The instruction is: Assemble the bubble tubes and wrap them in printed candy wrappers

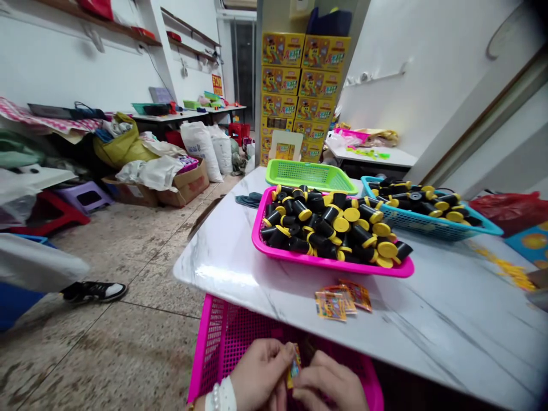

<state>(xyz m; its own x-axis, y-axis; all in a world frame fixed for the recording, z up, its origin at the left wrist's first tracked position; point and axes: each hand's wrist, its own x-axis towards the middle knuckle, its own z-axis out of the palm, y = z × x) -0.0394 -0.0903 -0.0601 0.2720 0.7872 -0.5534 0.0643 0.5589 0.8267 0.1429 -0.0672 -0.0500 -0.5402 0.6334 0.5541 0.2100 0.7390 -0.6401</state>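
My left hand (262,374), with a white cuff and a beaded bracelet at the wrist, pinches a small colourful printed packet (294,365) between thumb and fingers. From the other side my right hand (329,381) has its fingers closed on the packet's lower edge. Both hands are over a magenta mesh basket (209,342) below the table edge. Several similar orange packets (331,305) lie on the marble-patterned table (226,279) beyond them. Behind these, a pink basket (334,265) is heaped with black cylinders with yellow caps (329,214).
A green basket (310,171) stands at the back, and a blue basket (440,231) of black and yellow cylinders to the right. Yellow pieces (509,271) lie near the right edge. Stacked yellow boxes (282,80) rise behind. A person's shoe (96,291) is on the floor at left.
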